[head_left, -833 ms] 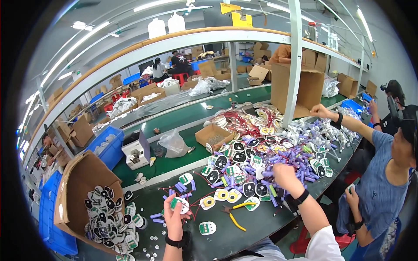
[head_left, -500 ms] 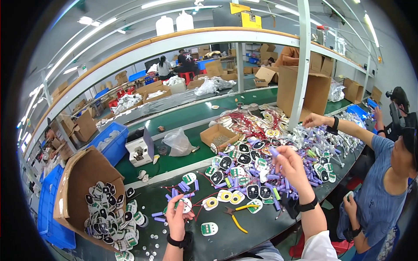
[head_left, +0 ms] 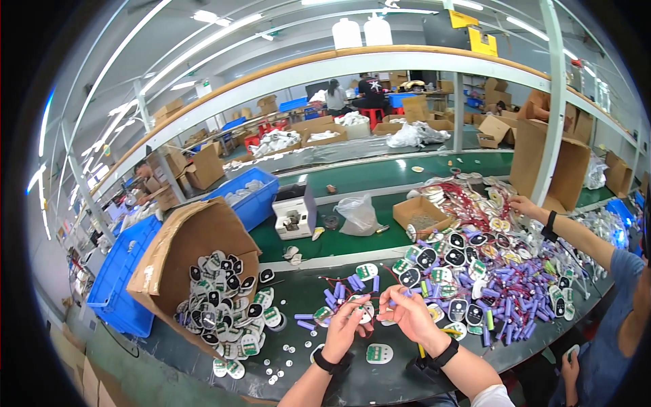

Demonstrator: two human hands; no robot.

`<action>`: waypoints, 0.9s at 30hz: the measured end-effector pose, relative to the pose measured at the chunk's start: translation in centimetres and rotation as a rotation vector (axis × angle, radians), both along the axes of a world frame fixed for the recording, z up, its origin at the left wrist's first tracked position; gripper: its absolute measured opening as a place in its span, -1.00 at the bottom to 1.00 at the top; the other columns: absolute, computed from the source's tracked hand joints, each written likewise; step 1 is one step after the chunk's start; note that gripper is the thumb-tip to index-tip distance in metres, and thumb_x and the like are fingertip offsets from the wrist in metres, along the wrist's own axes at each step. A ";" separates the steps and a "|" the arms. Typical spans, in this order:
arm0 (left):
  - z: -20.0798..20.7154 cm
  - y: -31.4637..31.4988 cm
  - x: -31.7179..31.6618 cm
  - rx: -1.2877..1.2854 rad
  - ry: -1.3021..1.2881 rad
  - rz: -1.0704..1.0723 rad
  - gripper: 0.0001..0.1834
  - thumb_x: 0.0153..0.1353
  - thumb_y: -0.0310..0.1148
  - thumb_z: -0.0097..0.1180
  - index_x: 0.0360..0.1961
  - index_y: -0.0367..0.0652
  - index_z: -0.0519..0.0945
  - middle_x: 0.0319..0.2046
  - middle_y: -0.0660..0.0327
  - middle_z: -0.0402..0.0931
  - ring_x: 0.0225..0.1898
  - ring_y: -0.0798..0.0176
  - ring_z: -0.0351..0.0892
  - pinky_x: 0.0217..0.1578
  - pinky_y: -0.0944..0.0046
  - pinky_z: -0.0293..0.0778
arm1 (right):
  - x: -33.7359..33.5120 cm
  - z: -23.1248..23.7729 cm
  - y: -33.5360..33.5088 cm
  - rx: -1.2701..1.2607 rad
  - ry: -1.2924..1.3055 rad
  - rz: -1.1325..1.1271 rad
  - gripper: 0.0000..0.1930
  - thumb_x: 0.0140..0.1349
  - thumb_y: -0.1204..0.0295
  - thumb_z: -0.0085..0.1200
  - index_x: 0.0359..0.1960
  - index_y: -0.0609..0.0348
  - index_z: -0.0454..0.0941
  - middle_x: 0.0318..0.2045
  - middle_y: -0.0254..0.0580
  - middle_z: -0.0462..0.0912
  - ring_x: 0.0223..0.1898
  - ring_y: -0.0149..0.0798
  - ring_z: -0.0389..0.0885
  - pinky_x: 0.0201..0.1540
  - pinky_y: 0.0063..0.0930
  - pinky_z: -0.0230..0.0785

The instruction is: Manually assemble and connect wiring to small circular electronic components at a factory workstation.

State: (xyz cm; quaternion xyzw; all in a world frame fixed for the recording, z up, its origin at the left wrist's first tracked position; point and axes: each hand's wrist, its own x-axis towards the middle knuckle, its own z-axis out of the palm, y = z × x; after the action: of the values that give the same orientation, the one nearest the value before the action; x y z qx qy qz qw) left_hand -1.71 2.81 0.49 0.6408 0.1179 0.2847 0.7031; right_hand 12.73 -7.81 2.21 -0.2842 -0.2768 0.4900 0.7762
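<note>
My left hand (head_left: pixel 344 330) is closed on a white-rimmed circuit board (head_left: pixel 367 313), which its fingers partly cover. Close beside it, my right hand (head_left: pixel 410 317) has its fingertips pinched together near the board; what they hold is too small to make out. A purple battery cell (head_left: pixel 407 293) shows at the back of those fingers, and I cannot tell whether it is held or lies behind. Just below the hands, a white plate with a green circuit board (head_left: pixel 379 353) lies on the dark bench. Yellow-handled pliers (head_left: pixel 422 351) are mostly hidden by my right wrist.
A tipped cardboard box (head_left: pixel 159 271) spills circuit boards at left, beside blue bins (head_left: pixel 115 292). Purple cells and wires (head_left: pixel 502 285) are heaped at right. Behind are a small machine (head_left: pixel 294 211), a plastic bag (head_left: pixel 358 216) and an open carton (head_left: pixel 420 216). A co-worker's arm (head_left: pixel 576 234) reaches over the heap.
My right hand has come down from above the heap, where it held a purple cell, to meet my left hand. The whole view has shifted, with the bench now further right.
</note>
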 end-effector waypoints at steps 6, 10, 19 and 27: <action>0.1 0.3 -0.1 0.108 0.093 0.149 -0.71 0.34 -0.28 -0.13 -0.24 -0.27 0.56 -0.45 0.28 0.50 -0.52 0.48 0.43 -0.55 0.48 0.31 | -0.6 -0.1 -0.6 -0.120 -0.534 -0.152 -0.80 0.18 0.33 0.09 -0.29 0.22 0.54 -0.24 -0.24 0.56 -0.22 -0.32 0.51 -0.06 -0.39 0.36; -0.6 0.2 0.4 0.591 0.137 0.197 -0.80 0.26 -0.35 -0.03 -0.31 -0.26 0.56 -0.50 0.16 0.45 -0.42 0.20 0.44 -0.38 0.27 0.34 | -0.6 0.8 -0.4 -0.052 -1.097 -0.570 -0.77 -0.02 0.39 0.25 -0.33 0.19 0.57 -0.27 -0.21 0.59 -0.17 -0.19 0.49 -0.10 -0.32 0.29; -0.1 -1.7 0.6 0.908 0.207 0.246 -0.88 0.19 -0.37 0.04 -0.30 -0.16 0.53 -0.39 0.06 0.46 -0.43 -0.03 0.51 -0.49 0.11 0.42 | -1.7 -0.4 0.1 -0.135 -1.020 -0.606 -0.87 -0.03 0.49 0.24 -0.42 0.20 0.59 -0.43 -0.29 0.61 -0.37 -0.32 0.46 -0.30 -0.47 0.30; 0.0 -1.2 0.8 0.775 0.111 0.201 -0.81 0.27 -0.38 -0.09 -0.21 -0.17 0.54 -0.37 0.05 0.46 -0.46 0.01 0.49 -0.46 0.25 0.41 | -1.7 -0.8 0.1 -0.128 -0.691 -0.433 -0.92 0.12 0.53 0.11 -0.36 0.25 0.59 -0.41 -0.27 0.59 -0.32 -0.40 0.51 -0.23 -0.55 0.39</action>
State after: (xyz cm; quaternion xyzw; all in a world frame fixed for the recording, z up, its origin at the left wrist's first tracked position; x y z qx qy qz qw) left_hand -0.91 1.65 0.44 0.8582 0.1018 0.3402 0.3705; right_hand 11.05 -7.66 1.41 -0.5316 -0.4238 0.2073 0.7034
